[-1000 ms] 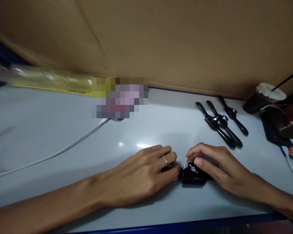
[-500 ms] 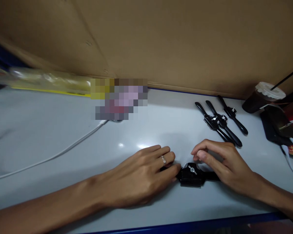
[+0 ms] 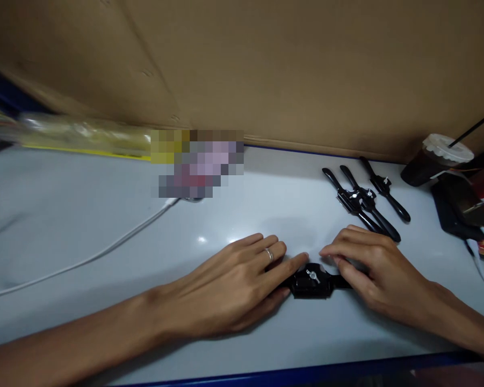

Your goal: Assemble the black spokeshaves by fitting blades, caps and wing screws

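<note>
At the far left, a roll of crinkled, shiny clear plastic (image 3: 84, 131) lies along the tan cardboard wall (image 3: 266, 64), its contents yellowish. A smooth white cable (image 3: 171, 202) curves over the glossy pale desk (image 3: 72, 204) to a pixelated object (image 3: 213, 161). Nearer, my left fingers (image 3: 288, 266), one wearing a silvery metal ring (image 3: 269, 255), grasp the left handle of a glossy black tool (image 3: 312, 285), flat on the desk at near centre-right, its squarish body topped by a metallic wing-shaped screw (image 3: 313, 276). My right fingers (image 3: 348, 250) curl over its other handle; whether they touch it I can't tell. Beyond lie three slender black tools (image 3: 349, 201), then a clear cup (image 3: 419, 169) of dark drink under a ruffled white lid (image 3: 447, 149).
</note>
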The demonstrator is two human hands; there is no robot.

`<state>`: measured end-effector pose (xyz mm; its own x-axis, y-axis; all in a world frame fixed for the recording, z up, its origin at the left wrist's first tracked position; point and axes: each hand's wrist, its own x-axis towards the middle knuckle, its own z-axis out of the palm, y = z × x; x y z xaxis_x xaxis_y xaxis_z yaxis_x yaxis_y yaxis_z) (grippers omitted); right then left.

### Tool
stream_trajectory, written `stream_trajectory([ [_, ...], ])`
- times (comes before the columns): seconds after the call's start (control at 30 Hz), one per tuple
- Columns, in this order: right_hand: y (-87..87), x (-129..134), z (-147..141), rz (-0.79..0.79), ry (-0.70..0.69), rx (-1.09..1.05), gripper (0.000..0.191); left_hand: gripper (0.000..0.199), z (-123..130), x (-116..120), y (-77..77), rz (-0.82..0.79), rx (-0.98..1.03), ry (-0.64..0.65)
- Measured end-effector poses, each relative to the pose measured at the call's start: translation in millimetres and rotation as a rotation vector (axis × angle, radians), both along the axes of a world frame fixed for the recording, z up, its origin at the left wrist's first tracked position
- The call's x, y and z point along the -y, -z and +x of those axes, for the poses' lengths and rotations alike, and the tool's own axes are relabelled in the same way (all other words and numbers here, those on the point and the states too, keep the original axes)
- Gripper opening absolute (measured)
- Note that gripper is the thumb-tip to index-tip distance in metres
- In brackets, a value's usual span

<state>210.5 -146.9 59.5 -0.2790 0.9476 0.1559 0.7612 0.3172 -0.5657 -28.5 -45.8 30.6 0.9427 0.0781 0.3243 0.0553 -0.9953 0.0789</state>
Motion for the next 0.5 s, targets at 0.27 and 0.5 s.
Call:
stream_trajectory([
  [0.27,5.8,1.9,-2.8,0.025,0.004,0.025,0.026,0.028,0.2,0.0,0.1,-0.019,0.021,0.014],
  [0.5,-2.6,5.8,-1.7,0.204,-0.173,0.032,0.042,0.021,2.1,1.4,-1.9,-0.021,0.038,0.008],
])
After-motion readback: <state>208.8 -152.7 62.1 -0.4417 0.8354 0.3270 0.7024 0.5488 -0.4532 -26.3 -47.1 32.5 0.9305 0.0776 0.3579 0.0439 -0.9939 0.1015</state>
